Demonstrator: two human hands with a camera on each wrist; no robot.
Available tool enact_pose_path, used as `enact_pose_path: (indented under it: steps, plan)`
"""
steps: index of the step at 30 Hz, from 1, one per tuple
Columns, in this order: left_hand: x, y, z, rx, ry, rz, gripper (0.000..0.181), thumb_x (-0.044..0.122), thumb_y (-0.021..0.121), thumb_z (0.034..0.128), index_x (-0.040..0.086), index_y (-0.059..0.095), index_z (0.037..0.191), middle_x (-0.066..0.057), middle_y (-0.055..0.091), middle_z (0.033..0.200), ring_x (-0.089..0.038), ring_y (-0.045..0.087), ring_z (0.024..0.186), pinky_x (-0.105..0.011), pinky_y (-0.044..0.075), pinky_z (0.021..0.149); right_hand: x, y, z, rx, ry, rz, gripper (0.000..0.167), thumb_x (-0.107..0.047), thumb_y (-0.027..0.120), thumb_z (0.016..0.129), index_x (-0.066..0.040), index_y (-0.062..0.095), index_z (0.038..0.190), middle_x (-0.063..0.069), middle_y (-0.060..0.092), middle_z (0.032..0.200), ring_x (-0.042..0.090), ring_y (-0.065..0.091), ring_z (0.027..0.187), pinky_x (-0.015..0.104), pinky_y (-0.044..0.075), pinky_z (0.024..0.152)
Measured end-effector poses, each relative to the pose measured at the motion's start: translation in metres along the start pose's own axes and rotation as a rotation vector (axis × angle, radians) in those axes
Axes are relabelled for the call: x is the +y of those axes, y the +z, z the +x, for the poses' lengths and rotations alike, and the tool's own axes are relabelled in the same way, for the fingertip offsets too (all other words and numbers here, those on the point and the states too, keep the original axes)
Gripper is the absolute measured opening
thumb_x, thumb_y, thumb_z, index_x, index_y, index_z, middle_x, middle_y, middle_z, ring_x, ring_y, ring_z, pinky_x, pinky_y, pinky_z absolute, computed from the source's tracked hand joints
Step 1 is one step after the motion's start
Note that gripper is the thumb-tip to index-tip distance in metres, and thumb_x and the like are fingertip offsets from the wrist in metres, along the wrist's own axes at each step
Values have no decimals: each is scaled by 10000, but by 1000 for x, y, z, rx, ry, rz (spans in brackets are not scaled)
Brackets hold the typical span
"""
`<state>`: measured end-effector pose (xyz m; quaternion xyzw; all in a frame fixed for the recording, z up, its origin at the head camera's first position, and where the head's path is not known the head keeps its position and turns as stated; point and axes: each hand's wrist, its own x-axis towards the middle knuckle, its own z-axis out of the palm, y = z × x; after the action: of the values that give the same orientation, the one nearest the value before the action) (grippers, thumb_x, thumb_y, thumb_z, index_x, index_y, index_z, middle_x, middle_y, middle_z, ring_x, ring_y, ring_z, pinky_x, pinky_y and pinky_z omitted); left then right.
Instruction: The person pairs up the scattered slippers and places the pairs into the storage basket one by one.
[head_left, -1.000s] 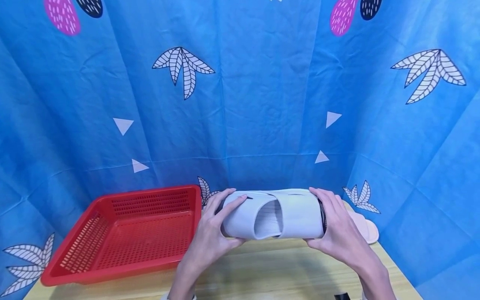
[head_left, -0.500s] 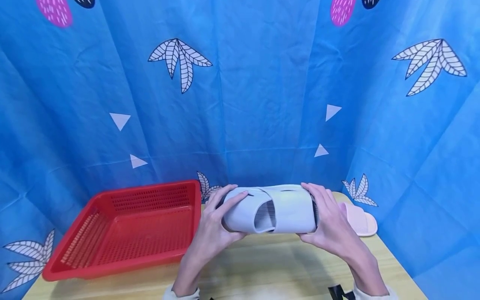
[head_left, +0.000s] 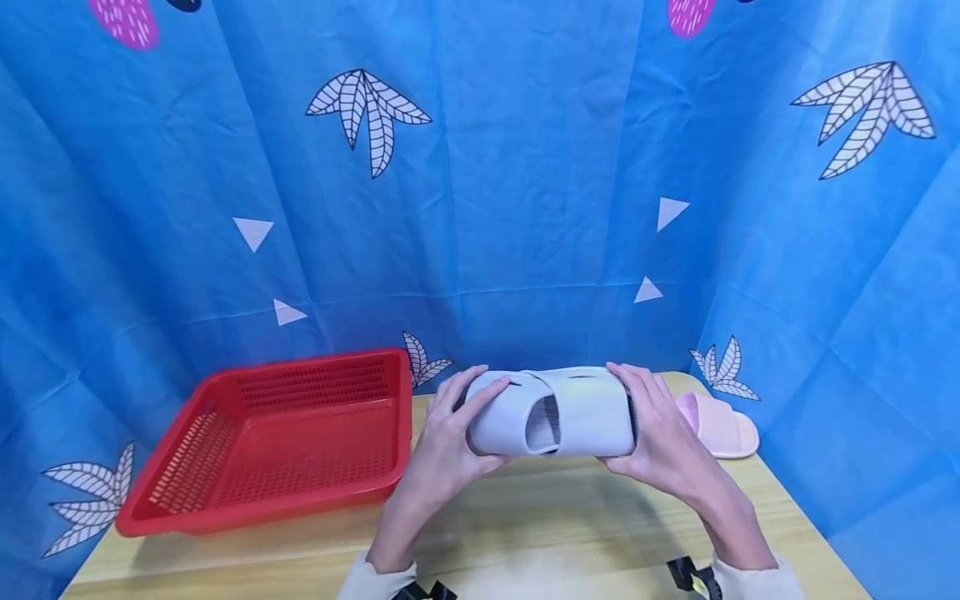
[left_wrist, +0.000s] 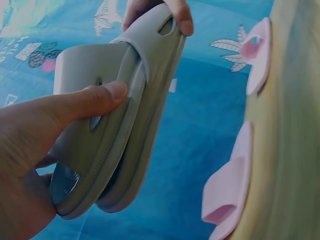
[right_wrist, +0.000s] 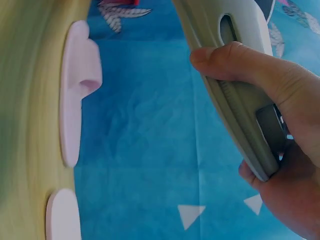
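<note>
A pair of light grey slippers (head_left: 588,412) is held up above the table, the two lying sole to sole or nested with their straps overlapping. My left hand (head_left: 438,450) grips the left end, its thumb (left_wrist: 102,97) lying along the side of one grey slipper (left_wrist: 87,122). At the other end, my right hand (head_left: 667,446) grips the second slipper, with the thumb across its side (right_wrist: 240,95). Fingers of both hands curl around the far side and are partly hidden.
A red plastic basket (head_left: 262,508) stands at the left on the wooden table (head_left: 540,533). Pink slippers (head_left: 723,425) lie at the back right; the left wrist view shows two, one being a pink slipper (left_wrist: 227,185) nearer that camera. Blue curtain (head_left: 525,183) encloses the back and sides.
My hands have come closer together, and the gap between the grey slippers' straps has narrowed. The head view has tilted slightly downward, showing more of the sleeves and table.
</note>
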<state>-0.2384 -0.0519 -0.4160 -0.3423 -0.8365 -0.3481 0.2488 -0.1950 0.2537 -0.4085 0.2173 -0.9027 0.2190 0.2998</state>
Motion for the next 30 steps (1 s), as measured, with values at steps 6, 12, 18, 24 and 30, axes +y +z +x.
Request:
enact_pose_path:
  steps: [6,12,18,24,30]
  plan:
    - [2,4,-8,-68,-34,61,1009,309,1011,614,304,525,1498,-118,478,1512,-323,413,1393,-593,447,1010,5,8,-9,-55,-3,-2,1195,-235,1027,502,1,418,1503,156,507,1393,314,497,1195,551,486,914]
    - [5,3,-13,-89,-23,86,998,328,1007,621,302,527,1495,-121,474,1507,-337,431,1369,-574,448,1013,5,10,-18,-57,-16,-4,1196,-289,1013,529,-27,411,1529,128,476,1439,265,480,1217,503,493,909]
    - [5,-4,-19,-88,-25,95,985,343,992,637,301,519,1499,-114,467,1520,-322,437,1365,-567,466,999,-4,9,-19,-55,-29,-7,1176,-269,1020,532,-54,431,1527,116,453,1473,268,468,1237,520,506,897]
    - [0,-17,-26,-88,-41,80,974,335,987,651,308,516,1503,-79,456,1536,-271,438,1359,-556,494,989,-16,11,-17,-62,-54,-6,1200,-292,1018,544,-103,408,1561,107,432,1520,270,455,1283,507,489,928]
    - [-5,-30,-34,-117,-41,60,982,375,969,679,325,480,1529,-40,445,1548,-241,421,1375,-539,477,1004,-27,15,-15,-77,-84,-25,1142,-367,988,564,-96,443,1531,86,446,1514,245,437,1306,426,434,975]
